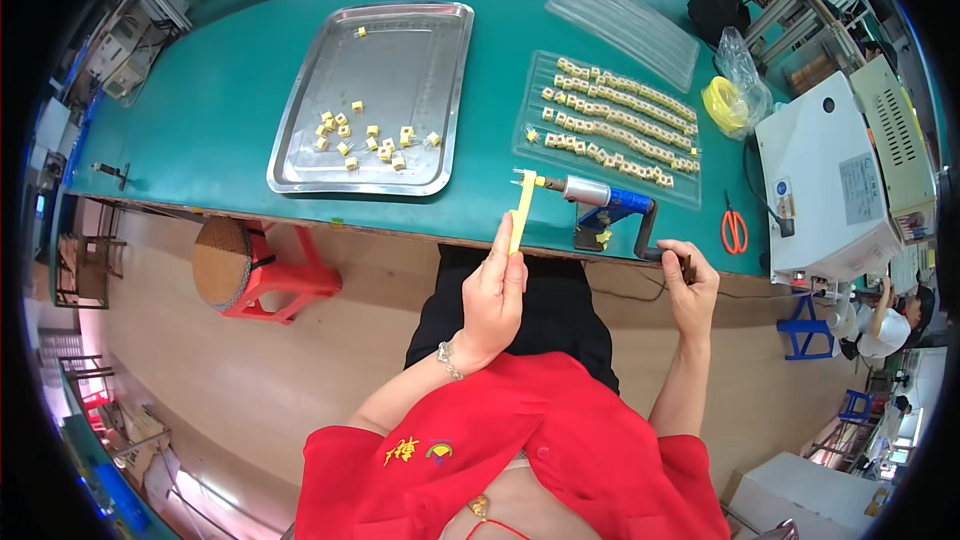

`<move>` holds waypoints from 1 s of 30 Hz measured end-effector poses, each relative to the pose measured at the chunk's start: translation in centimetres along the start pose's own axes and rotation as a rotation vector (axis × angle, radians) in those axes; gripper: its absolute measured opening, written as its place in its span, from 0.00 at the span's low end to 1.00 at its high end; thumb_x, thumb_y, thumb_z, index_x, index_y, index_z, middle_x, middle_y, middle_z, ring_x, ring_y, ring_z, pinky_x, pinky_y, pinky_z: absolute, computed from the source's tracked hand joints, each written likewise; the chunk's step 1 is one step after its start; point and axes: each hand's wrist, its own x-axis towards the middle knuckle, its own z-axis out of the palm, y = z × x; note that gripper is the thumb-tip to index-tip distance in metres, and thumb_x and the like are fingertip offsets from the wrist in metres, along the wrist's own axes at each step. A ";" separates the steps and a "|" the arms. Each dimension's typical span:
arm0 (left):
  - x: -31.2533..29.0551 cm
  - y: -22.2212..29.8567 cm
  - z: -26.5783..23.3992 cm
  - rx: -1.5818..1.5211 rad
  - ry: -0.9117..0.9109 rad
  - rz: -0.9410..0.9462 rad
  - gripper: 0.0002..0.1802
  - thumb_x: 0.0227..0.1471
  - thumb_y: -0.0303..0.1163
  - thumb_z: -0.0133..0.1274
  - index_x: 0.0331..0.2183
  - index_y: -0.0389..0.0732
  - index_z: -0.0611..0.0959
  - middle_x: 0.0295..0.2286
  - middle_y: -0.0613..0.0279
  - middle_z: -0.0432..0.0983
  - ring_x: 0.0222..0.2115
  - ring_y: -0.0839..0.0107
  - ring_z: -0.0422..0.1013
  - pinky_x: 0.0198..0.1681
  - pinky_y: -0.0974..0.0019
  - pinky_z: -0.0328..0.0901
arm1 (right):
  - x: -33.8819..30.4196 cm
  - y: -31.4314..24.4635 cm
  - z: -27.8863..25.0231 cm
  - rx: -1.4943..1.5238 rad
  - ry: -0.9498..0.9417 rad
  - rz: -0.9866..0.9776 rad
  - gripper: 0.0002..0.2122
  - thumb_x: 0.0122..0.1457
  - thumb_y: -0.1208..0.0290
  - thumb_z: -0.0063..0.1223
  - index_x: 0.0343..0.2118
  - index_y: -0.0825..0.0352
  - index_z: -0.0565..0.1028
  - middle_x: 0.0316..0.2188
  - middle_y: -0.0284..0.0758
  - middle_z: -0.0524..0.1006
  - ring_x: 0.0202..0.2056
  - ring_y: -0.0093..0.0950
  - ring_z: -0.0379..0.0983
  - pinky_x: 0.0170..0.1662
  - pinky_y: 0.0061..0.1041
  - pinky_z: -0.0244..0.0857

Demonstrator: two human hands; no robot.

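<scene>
My left hand (490, 298) pinches the lower end of a strip of yellow tape (522, 215). The strip runs up to a small yellow part with metal pins (529, 178), which sits on the spindle end of a blue hand-crank winder (612, 199). At the table's front edge, my right hand (692, 285) is closed around the dark crank handle (650, 254). Beyond the winder, a clear plastic tray (526, 118) holds several rows of small yellow-and-white parts (620, 128). Several loose yellow parts (385, 148) lie in a metal tray (395, 45) to the left.
Red-handled scissors (734, 230) lie right of the winder, beside a white machine (822, 180). Behind them are a yellow roll in a plastic bag (728, 105) and a clear tray (630, 25). A red stool (290, 280) stands left; another person (885, 328) sits far right.
</scene>
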 end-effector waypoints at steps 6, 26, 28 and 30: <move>-0.1 2.1 -0.6 -0.016 -0.028 0.012 0.24 0.56 0.24 0.39 0.54 0.31 0.61 0.14 0.67 0.63 0.14 0.81 0.60 0.18 0.77 0.56 | 0.9 1.7 0.8 -0.028 -0.014 0.042 0.06 0.55 0.75 0.52 0.34 0.72 0.74 0.25 0.26 0.68 0.25 0.13 0.59 0.28 0.12 0.54; 0.4 -0.9 -0.2 0.009 -0.026 0.001 0.24 0.57 0.26 0.39 0.55 0.33 0.60 0.15 0.67 0.62 0.15 0.82 0.59 0.19 0.77 0.56 | -0.2 -2.3 -0.7 0.073 0.008 0.061 0.05 0.55 0.75 0.51 0.33 0.70 0.74 0.28 0.26 0.69 0.26 0.13 0.60 0.28 0.11 0.53; 0.5 -0.9 -0.1 0.023 -0.034 -0.027 0.24 0.57 0.26 0.39 0.55 0.33 0.59 0.15 0.67 0.62 0.15 0.82 0.59 0.19 0.77 0.56 | 0.1 -2.9 -1.1 0.076 0.046 0.025 0.06 0.55 0.74 0.52 0.33 0.70 0.74 0.27 0.26 0.69 0.24 0.13 0.59 0.26 0.11 0.52; 0.6 -0.9 0.1 0.011 -0.026 -0.023 0.24 0.57 0.26 0.39 0.55 0.33 0.59 0.15 0.67 0.62 0.15 0.82 0.60 0.19 0.77 0.57 | 1.2 -3.2 -1.6 0.080 0.066 -0.046 0.07 0.55 0.74 0.52 0.35 0.71 0.73 0.26 0.27 0.69 0.22 0.13 0.58 0.25 0.11 0.51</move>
